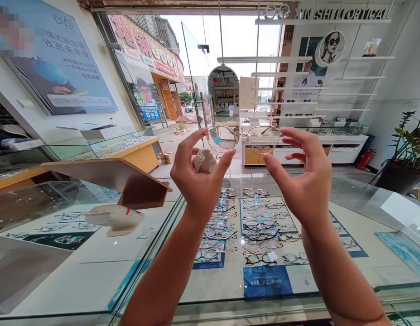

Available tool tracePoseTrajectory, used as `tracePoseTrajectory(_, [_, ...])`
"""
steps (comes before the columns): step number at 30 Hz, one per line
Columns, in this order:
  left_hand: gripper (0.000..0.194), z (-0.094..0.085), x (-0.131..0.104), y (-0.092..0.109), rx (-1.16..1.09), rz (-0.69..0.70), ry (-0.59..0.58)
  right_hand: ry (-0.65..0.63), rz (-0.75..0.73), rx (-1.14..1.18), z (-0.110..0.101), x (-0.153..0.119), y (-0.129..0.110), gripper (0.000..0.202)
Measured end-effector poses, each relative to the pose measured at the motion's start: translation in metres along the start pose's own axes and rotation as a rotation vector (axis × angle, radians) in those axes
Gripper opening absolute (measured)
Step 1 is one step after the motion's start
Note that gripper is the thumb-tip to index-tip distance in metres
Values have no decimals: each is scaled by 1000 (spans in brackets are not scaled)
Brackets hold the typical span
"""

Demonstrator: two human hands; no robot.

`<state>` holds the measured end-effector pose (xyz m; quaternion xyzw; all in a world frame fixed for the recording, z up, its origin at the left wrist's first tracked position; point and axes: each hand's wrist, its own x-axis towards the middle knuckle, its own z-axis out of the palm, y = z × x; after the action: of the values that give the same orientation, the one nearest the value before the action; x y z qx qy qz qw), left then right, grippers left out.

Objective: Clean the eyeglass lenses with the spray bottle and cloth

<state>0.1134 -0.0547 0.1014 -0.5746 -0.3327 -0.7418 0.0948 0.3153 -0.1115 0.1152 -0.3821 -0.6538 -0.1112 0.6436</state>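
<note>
Both my hands are raised in front of me above a glass display case. Between them hangs a pair of thin round-rimmed glasses point(243, 135), with a blue sticker on the left lens. My left hand point(199, 174) has its fingers round a crumpled whitish cloth point(205, 161), and its index fingertip is at the left edge of the glasses. My right hand point(305, 176) holds the right side of the glasses at its index fingertip, with the thumb apart below the rim. Several rows of glasses point(260, 225) lie in the case beneath.
The glass case point(210, 296) spans the front, with a blue-and-white card point(267, 281) inside. On the left are a brown wooden stand point(104, 174) and a beige hand-shaped piece point(114, 218). A mirror point(224, 97), shelves point(284, 74) and a potted plant point(405, 149) stand farther back.
</note>
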Motion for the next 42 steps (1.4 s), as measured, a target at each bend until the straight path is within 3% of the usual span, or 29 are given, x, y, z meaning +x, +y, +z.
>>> tracePoseTrajectory(6, [62, -2, -5, -7, 51, 61, 19, 20, 140, 183, 3, 4, 8, 31])
tracePoseTrajectory(14, [68, 0, -6, -15, 30, 130, -6, 90, 171, 336, 3, 7, 16, 22])
tracePoseTrajectory(26, [54, 4, -3, -12, -87, 121, -34, -50, 154, 595, 4, 12, 24, 19])
tracePoseTrajectory(34, [62, 6, 0, -14, -173, 158, -64, -47, 171, 625, 6, 13, 29, 21])
tracePoseTrajectory(42, [63, 9, 2, -15, -309, 79, -100, -32, 163, 593, 6, 12, 33, 21])
